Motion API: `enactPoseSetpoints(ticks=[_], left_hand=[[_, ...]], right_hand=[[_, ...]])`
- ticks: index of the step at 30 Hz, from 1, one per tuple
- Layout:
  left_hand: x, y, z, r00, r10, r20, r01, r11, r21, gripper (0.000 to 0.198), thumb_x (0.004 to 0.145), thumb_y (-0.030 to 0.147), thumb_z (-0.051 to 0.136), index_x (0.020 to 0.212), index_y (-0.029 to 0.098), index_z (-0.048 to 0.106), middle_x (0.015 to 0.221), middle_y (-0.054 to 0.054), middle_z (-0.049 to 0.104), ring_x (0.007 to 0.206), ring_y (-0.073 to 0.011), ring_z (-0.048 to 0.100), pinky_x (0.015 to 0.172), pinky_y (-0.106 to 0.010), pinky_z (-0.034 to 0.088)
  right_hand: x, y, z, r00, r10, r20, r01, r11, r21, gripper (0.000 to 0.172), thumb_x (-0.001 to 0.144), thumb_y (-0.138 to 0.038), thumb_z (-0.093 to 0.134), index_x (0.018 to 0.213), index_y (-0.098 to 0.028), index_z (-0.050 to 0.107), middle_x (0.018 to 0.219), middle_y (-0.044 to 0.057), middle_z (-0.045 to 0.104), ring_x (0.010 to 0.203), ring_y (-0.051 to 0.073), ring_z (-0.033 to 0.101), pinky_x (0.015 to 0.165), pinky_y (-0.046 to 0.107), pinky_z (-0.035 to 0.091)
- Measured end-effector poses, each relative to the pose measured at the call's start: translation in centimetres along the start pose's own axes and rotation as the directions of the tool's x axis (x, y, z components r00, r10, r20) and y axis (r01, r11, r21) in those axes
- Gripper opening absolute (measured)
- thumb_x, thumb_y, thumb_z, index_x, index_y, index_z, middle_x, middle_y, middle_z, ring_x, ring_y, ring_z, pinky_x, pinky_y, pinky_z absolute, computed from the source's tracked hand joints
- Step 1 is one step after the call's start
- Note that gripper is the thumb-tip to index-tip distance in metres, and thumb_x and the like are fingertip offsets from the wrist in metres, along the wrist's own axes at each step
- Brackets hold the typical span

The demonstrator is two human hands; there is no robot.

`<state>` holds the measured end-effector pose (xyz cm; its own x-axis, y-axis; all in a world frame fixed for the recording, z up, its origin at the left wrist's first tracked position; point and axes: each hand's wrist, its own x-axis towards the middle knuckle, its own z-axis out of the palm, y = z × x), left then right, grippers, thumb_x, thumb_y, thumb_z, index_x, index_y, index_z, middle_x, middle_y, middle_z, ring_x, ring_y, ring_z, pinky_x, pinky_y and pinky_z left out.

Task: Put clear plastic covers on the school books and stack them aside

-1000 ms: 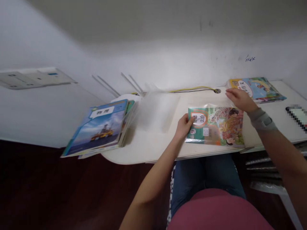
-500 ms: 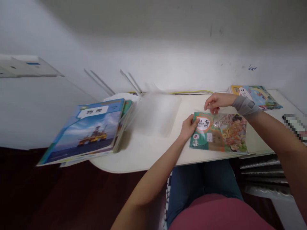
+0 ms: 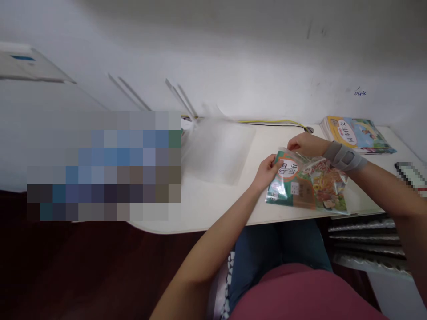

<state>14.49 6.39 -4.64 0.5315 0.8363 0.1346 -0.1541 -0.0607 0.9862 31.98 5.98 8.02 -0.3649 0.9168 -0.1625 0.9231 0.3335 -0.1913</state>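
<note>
A green textbook (image 3: pixel 302 189) with a colourful picture on its cover lies near the front edge of the white desk, inside a shiny clear plastic cover (image 3: pixel 342 184). My left hand (image 3: pixel 267 171) grips the book's upper left edge, thumb on top. At the top edge, my right hand (image 3: pixel 305 144) is closed, its fingertips partly hidden, with the plastic lifted and creased beneath it. A grey wrap (image 3: pixel 345 158) goes round my right wrist.
Clear plastic sheets (image 3: pixel 220 153) lie on the white desk (image 3: pixel 203 209) to the left. A pixelated patch covers the far left. Several books (image 3: pixel 358 133) are stacked at the back right, near a partly pixelated dark-edged object (image 3: pixel 408 173). A yellow cable (image 3: pixel 270 121) runs along the wall.
My right hand has closed at the book's top edge, and the plastic there now stands up, wrinkled. The book is slightly tilted. The view has shifted a little, and the left book stack is now pixelated.
</note>
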Motion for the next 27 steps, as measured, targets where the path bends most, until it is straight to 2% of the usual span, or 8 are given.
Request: enactPoseSetpoints(ticks=[6,14,17,18,20,23,25,27], left_hand=[[-0.2,0.0,0.0,0.999,-0.006,0.038,0.007,1.0,-0.019,0.04,0.078,0.055,0.06,0.09,0.017,0.057,0.077,0.001,0.061,0.07,-0.0132,0.057,0.066,-0.025,0.047],[-0.8,-0.8,0.1,1.0,0.006,0.025,-0.013,0.96,0.28,0.04,0.078,0.049,0.063,0.102,0.017,0.059,0.094,-0.005,0.068,0.087,-0.0201,0.062,0.079,-0.033,0.049],[-0.7,-1.1,-0.1,0.999,0.028,-0.019,-0.021,0.949,0.313,0.046,0.078,0.046,0.065,0.112,0.018,0.054,0.098,-0.006,0.067,0.088,-0.0205,0.063,0.08,-0.035,0.05],[-0.7,-1.0,-0.3,0.996,0.062,-0.063,-0.038,0.945,0.325,0.051,0.077,0.045,0.065,0.119,0.019,0.05,0.104,-0.007,0.065,0.09,-0.0205,0.063,0.08,-0.036,0.051],[-0.8,-0.8,-0.8,0.957,0.204,-0.207,-0.111,0.914,0.39,0.059,0.078,0.041,0.065,0.129,0.022,0.042,0.119,-0.01,0.058,0.099,-0.0216,0.061,0.083,-0.038,0.051],[-1.6,-0.2,-0.9,0.819,0.493,-0.294,-0.229,0.75,0.62,0.041,0.086,0.035,0.054,0.124,0.021,0.046,0.121,-0.012,0.056,0.111,-0.0227,0.055,0.092,-0.042,0.047],[-2.1,0.1,0.2,0.833,0.553,-0.031,-0.346,0.563,0.751,0.029,0.091,0.03,0.044,0.117,0.02,0.053,0.114,-0.011,0.061,0.112,-0.0221,0.055,0.096,-0.042,0.044],[-2.5,0.2,2.0,0.856,0.397,0.332,-0.481,0.37,0.795,0.033,0.093,0.03,0.04,0.12,0.017,0.055,0.122,-0.013,0.061,0.121,-0.0244,0.051,0.101,-0.045,0.04]], right_hand=[[-0.6,0.5,0.6,1.0,-0.008,0.005,0.007,0.995,0.104,0.019,0.075,-0.024,0.053,0.077,-0.013,0.069,0.079,0.007,0.068,0.069,0.014,0.055,0.065,0.026,0.039],[-0.9,2.3,0.2,0.985,-0.143,-0.094,0.168,0.915,0.367,0.022,0.081,-0.034,0.053,0.075,-0.016,0.063,0.076,0.002,0.065,0.07,0.012,0.054,0.068,0.027,0.043],[-1.5,2.8,-1.0,0.963,-0.043,-0.265,0.127,0.944,0.306,0.027,0.086,-0.037,0.048,0.077,-0.016,0.063,0.084,0.004,0.067,0.078,0.016,0.059,0.076,0.033,0.047],[-2.1,2.7,-1.5,0.918,0.017,-0.396,0.089,0.965,0.249,0.028,0.089,-0.037,0.045,0.081,-0.016,0.063,0.089,0.006,0.067,0.084,0.018,0.06,0.08,0.036,0.047],[-4.0,2.0,-2.1,0.736,0.1,-0.669,-0.013,0.991,0.134,0.031,0.093,-0.035,0.038,0.093,-0.016,0.063,0.103,0.009,0.065,0.1,0.021,0.059,0.091,0.042,0.045],[-7.6,-0.2,-0.2,0.552,0.057,-0.832,-0.117,0.993,-0.01,0.033,0.095,-0.034,0.036,0.109,-0.015,0.059,0.12,0.013,0.06,0.118,0.023,0.052,0.102,0.046,0.039],[-9.3,-1.7,3.3,0.646,-0.022,-0.763,-0.091,0.99,-0.105,0.034,0.096,-0.033,0.034,0.115,-0.018,0.058,0.123,0.011,0.06,0.122,0.023,0.05,0.105,0.047,0.038],[-9.9,-2.3,7.7,0.814,-0.04,-0.58,-0.08,0.981,-0.18,0.038,0.096,-0.033,0.034,0.123,-0.018,0.055,0.132,0.011,0.056,0.129,0.024,0.044,0.11,0.047,0.034]])
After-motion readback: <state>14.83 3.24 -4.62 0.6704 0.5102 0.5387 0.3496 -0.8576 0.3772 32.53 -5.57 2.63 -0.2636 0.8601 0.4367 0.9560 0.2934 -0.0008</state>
